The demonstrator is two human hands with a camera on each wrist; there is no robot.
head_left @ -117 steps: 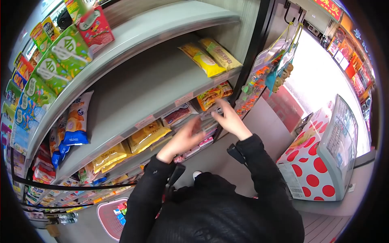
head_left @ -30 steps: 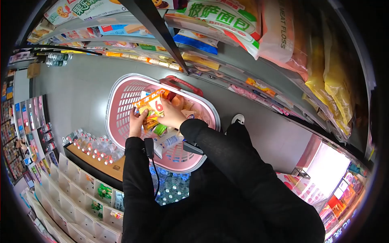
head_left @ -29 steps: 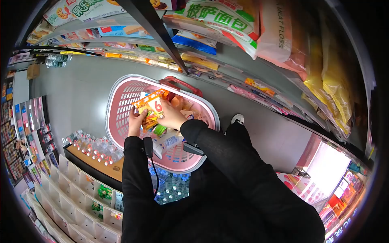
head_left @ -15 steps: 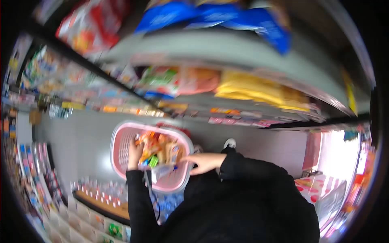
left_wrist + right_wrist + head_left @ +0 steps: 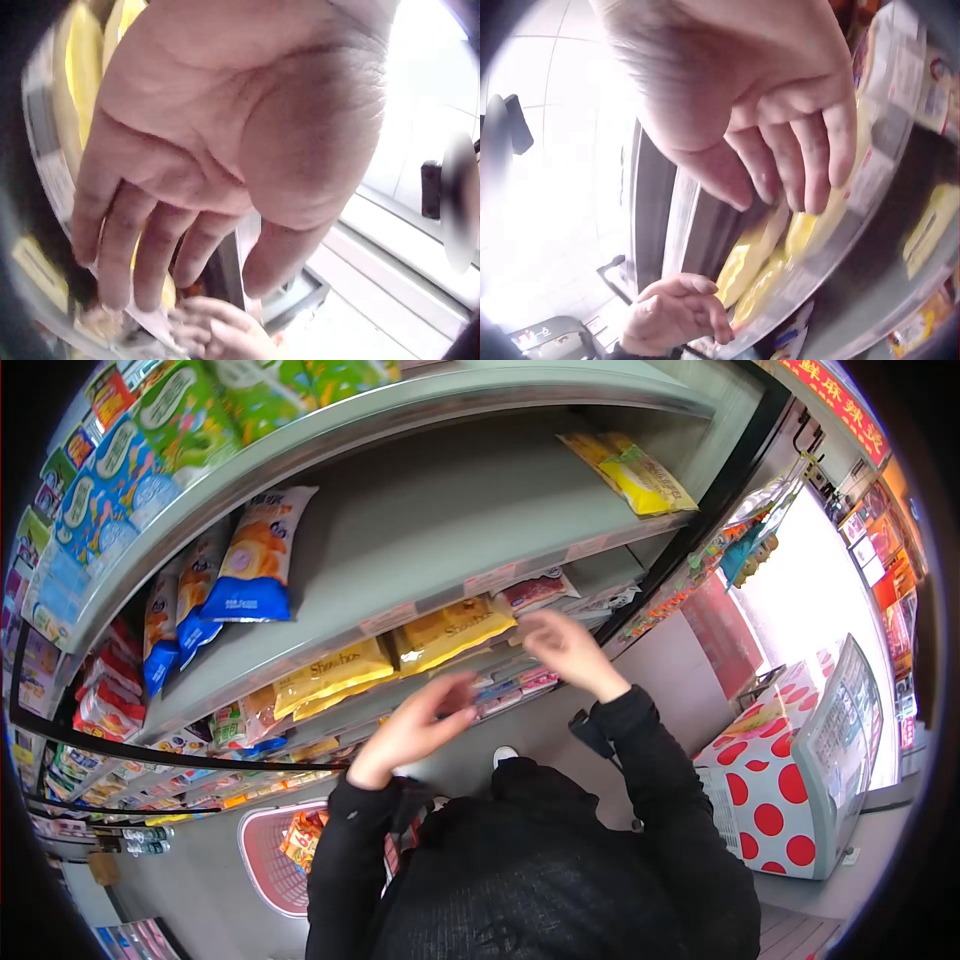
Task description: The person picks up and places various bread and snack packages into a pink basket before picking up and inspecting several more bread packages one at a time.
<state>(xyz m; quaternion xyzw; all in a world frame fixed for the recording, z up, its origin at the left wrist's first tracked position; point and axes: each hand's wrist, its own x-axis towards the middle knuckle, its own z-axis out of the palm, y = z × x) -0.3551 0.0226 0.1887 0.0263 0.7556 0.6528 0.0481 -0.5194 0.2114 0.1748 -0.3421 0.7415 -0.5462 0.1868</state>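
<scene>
Grey shelf unit (image 5: 420,500) spans the view in front of you, its curved shelves stacked one over another. To your right: a white cabinet with red dots (image 5: 775,800). On the floor at your left, a pink basket (image 5: 247,860), partly hidden by your sleeve.

Two yellow bags lie side by side on the level below the wide bare shelf: left yellow bag (image 5: 335,675), right yellow bag (image 5: 455,632). Blue-ended bread bag (image 5: 262,560) leans at the left of the shelf above.

Your left hand (image 5: 420,722) is in front of the yellow bags, nearer your body; fingers relaxed, thumb apart, no hold on anything. Your right hand (image 5: 570,650) is just beside the right end of the right yellow bag, fingers loosely bent, grasping nothing; contact with the bag: cannot tell. Neither yellow bag lies within a grip.

Smallest: an orange packet (image 5: 302,838) inside the basket; pale price labels (image 5: 390,617) along the shelf edge.
</scene>
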